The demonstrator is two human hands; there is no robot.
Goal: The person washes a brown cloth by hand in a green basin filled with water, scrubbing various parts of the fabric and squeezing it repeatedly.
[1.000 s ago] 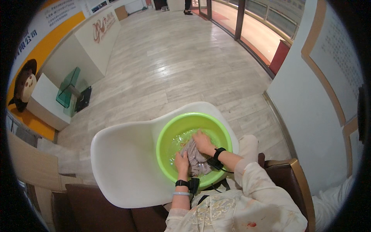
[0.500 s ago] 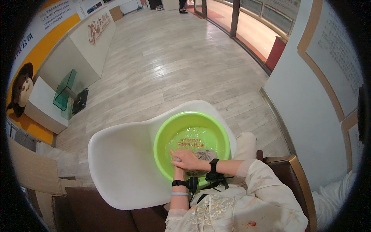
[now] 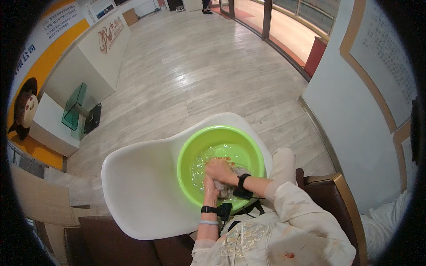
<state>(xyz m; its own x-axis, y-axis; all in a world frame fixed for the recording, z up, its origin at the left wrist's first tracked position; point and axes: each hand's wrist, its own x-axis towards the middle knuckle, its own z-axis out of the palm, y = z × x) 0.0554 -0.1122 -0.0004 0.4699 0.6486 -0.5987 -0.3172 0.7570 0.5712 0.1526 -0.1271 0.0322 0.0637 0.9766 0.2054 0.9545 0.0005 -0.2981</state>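
Note:
A lime-green plastic basin (image 3: 186,167) holds water and a wet greyish cloth (image 3: 226,190), and it rests on a white moulded chair (image 3: 133,186). Inside it my right hand (image 3: 219,170) is closed over the cloth, its fingers curled down above my left hand (image 3: 210,186), which grips the cloth from the left with fingertips mostly hidden. The two hands press together. Black straps with small boxes are on both wrists.
A brown padded chair (image 3: 324,195) is under me. At left are a white counter (image 3: 100,66), a glass stand (image 3: 73,111) and a plush figure (image 3: 26,108). A wall panel (image 3: 368,57) rises at right; glass doors (image 3: 266,22) and a person's legs (image 3: 206,9) are farther back.
The hands came together from a spread grip on the cloth, dipping toward the basin's near side, then rose slightly, right hand over left, with the water stirred around them.

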